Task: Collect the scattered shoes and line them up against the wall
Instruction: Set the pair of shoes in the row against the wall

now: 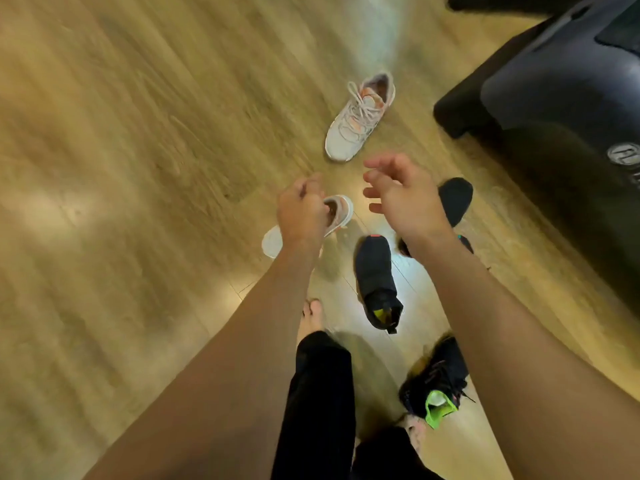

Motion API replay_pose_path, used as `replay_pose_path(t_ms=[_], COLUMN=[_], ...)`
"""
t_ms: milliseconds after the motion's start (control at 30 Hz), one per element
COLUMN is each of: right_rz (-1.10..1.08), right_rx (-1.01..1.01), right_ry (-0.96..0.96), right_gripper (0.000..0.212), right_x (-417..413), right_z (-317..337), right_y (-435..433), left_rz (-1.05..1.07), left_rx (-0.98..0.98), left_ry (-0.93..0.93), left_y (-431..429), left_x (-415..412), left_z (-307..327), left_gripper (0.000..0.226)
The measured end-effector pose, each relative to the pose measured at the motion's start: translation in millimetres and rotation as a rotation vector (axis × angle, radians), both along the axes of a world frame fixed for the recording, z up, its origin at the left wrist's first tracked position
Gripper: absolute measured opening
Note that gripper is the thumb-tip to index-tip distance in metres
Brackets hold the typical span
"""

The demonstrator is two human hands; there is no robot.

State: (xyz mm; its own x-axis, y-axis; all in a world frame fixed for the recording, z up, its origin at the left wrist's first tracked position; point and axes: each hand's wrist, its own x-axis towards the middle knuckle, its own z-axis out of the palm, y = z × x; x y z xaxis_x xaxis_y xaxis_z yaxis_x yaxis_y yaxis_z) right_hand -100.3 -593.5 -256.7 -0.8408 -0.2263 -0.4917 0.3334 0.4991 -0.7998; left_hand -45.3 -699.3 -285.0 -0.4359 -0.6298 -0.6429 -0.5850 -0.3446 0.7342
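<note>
My left hand (pixel 303 211) grips a white-and-pink sneaker (pixel 272 240) by its heel opening, and the shoe hangs under the hand. Its mate, another white-and-pink sneaker (pixel 360 116), lies on the wooden floor just beyond. My right hand (pixel 403 194) hovers with fingers spread and holds nothing, a little short of that far sneaker. A dark slip-on shoe (pixel 375 275) lies below my hands. A second dark shoe (pixel 455 199) shows partly behind my right wrist. Near my feet a black sneaker with a neon-green lining (pixel 438 382) rests on the floor.
A large black exercise machine (pixel 554 98) fills the upper right. My bare feet (pixel 311 320) and black trouser legs stand at the bottom centre. Wooden floor stretches out to the left. No wall is in view. The picture is motion-blurred.
</note>
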Motion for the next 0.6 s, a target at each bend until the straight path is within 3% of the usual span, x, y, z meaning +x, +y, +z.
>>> replay_pose_path(t_ms=[167, 333, 600], right_rz=[0.254, 0.667, 1.174], right_rx=[0.218, 0.51, 0.907], right_ry=[0.003, -0.079, 0.03], right_gripper=[0.019, 0.022, 0.055], right_x=[-15, -5, -10], right_z=[-94, -159, -220], right_y=[-37, -58, -55], left_rz=[-0.008, -0.122, -0.464], left_rx=[-0.014, -0.073, -0.171], left_ry=[-0.044, -0.025, 0.039], left_y=[-34, -53, -59], left_x=[-19, -42, -94], left_z=[-61, -105, -159], left_gripper=[0.023, 0.017, 0.018])
